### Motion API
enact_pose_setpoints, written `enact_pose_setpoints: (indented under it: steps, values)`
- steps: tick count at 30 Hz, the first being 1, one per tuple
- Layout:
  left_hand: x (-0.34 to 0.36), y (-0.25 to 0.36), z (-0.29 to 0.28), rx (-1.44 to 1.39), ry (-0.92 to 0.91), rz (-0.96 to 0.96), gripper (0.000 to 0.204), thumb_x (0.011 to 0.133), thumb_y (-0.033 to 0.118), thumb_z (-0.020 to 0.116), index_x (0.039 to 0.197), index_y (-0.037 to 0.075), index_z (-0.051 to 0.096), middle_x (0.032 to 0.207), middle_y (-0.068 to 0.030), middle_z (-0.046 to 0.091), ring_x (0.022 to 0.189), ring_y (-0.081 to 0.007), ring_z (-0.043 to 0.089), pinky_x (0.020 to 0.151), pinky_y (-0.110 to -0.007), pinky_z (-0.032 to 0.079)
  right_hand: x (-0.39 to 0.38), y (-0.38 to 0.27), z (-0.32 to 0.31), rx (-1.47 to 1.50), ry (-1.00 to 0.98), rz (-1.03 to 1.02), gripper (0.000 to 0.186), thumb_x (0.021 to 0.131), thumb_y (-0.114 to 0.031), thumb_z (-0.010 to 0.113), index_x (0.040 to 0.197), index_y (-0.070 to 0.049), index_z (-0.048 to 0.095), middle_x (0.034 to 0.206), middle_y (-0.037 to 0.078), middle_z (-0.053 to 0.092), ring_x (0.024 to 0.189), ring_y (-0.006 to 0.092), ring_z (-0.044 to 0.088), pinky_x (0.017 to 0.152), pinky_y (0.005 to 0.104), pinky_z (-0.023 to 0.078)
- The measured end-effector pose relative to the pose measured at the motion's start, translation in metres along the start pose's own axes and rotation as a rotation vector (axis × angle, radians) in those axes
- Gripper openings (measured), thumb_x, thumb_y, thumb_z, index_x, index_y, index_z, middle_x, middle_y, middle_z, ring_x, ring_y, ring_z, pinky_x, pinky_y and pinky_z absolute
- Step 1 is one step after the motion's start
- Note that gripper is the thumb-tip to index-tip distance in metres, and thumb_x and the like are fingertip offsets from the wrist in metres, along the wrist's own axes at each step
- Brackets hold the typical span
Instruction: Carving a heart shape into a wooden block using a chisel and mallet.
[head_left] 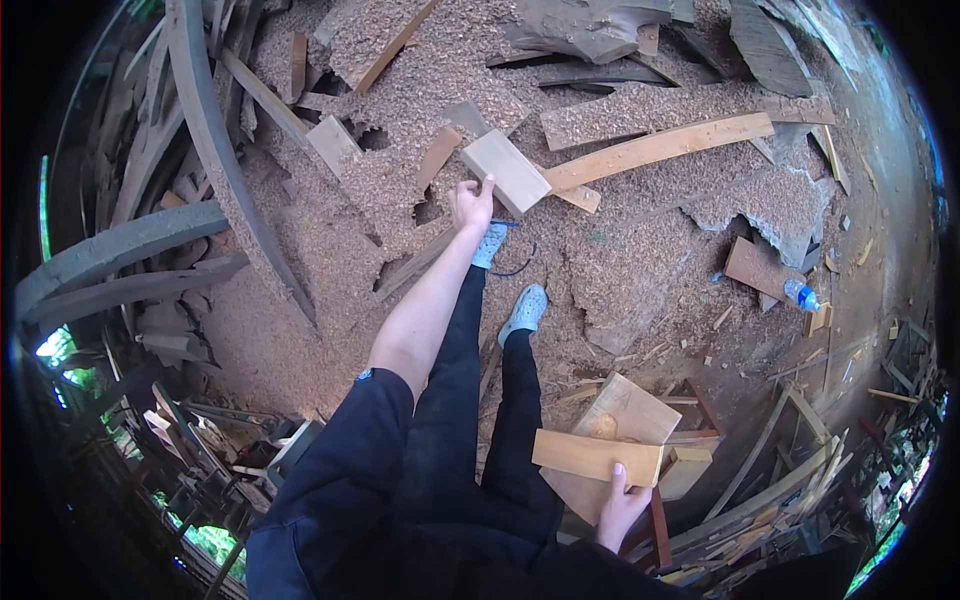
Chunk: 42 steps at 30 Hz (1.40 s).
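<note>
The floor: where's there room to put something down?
Open, chip-covered floor lies between the curved beam and left arm, and between the right shoe and brown slab. Right of the bottle there are few scraps. It's crowded around the block in the left hand and the board in the right hand.

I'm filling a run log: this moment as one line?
Left hand: holding pale block | Right hand: holding plank | Shavings: near shoes | Bottle: right side

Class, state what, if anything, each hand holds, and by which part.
Left hand: a pale wooden block, by its near-left edge. Right hand: a yellowish board, near its right end.
</note>
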<state>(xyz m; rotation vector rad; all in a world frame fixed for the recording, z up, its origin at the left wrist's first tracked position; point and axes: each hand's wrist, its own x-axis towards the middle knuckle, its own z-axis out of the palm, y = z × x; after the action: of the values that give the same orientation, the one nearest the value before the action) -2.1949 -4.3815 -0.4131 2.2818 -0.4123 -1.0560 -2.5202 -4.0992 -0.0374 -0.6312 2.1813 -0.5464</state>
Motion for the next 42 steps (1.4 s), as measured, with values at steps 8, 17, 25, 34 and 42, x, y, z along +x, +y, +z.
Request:
enact_pose_setpoints:
  steps: [8,17,25,34,42]
  values:
    - [-0.020,-0.027,-0.072,0.462,-0.023,0.102,0.037,0.100,0.041,0.057,0.102,0.006,0.069,0.109,-0.0217,0.067,0.113,-0.0370,0.063,0.096,-0.049,0.050,0.007,0.012,0.011,0.043,-0.104,-0.074,0.039,0.098,-0.010,0.069,0.130,0.008,0.056,0.123,0.017,0.066,0.112,0.0226,0.062,0.100,0.0364,0.046]
    - [-0.002,-0.153,-0.189,0.806,-0.039,0.048,0.042,0.093,0.031,0.066,0.133,0.022,0.059,0.133,-0.0169,0.061,0.126,-0.0377,0.059,0.102,-0.052,0.050,0.008,0.031,0.037,0.082,-0.117,-0.052,0.040,0.095,-0.008,0.071,0.128,0.010,0.057,0.120,0.020,0.066,0.110,0.0258,0.064,0.099,0.0386,0.049]
    - [0.125,-0.153,-0.241,0.935,0.144,0.132,0.073,0.092,0.050,0.065,0.151,0.012,0.044,0.149,-0.0230,0.045,0.142,-0.0392,0.041,0.114,-0.054,0.037,0.003,0.065,0.065,-0.084,-0.128,0.001,0.041,0.099,-0.013,0.069,0.132,0.006,0.054,0.122,0.015,0.065,0.110,0.0207,0.061,0.098,0.0359,0.047]
    - [0.230,-0.142,-0.215,1.060,0.003,0.531,0.103,0.088,0.077,0.054,0.165,0.017,0.019,0.172,-0.0157,0.000,0.158,-0.0376,-0.005,0.126,-0.060,0.011,-0.054,0.100,0.153,-0.091,-0.010,0.155,0.044,0.098,-0.010,0.067,0.135,0.009,0.052,0.123,0.019,0.064,0.111,0.0236,0.062,0.099,0.0377,0.049]
    - [0.159,-0.226,-0.180,0.829,-0.214,0.452,0.060,0.090,0.040,0.072,0.142,0.015,0.057,0.151,-0.0194,0.042,0.143,-0.0431,0.035,0.113,-0.055,0.043,-0.119,0.094,0.224,-0.039,-0.074,0.122,0.039,0.096,-0.009,0.070,0.128,0.009,0.056,0.118,0.017,0.066,0.108,0.0227,0.064,0.095,0.0372,0.050]
